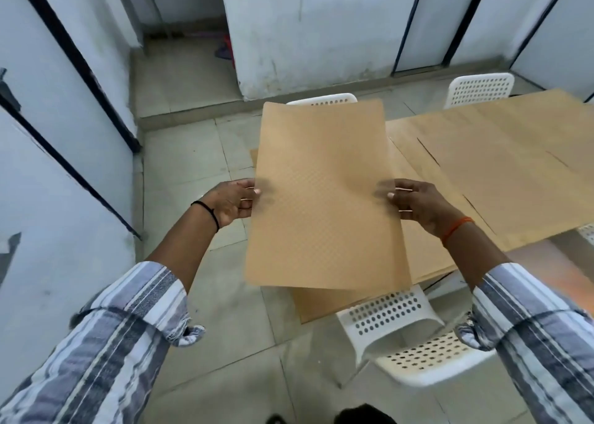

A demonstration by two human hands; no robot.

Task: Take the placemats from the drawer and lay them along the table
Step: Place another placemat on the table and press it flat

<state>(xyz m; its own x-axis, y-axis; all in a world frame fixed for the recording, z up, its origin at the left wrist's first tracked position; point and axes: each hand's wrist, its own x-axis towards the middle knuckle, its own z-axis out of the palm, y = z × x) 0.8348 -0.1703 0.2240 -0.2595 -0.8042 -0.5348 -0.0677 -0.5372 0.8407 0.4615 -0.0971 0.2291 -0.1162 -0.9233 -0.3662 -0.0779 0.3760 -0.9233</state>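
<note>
both hands pinching tan placemat (324, 198), white chairs

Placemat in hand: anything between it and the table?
Nothing visible. Left hand and right hand pinch the placemat over the table end; a white chair sits below, not in the path.

Matt tan placemat (324, 198) with fine woven texture; perforated white plastic chair (414, 353).

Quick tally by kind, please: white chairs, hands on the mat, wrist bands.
White chairs plainly seen: 3 (near chair, far-left chair, far-right chair)
Hands with a grip on the held placemat: 2 (left hand, right hand)
Wrist bands: 2 (black band, orange band)
Total: 7
</note>
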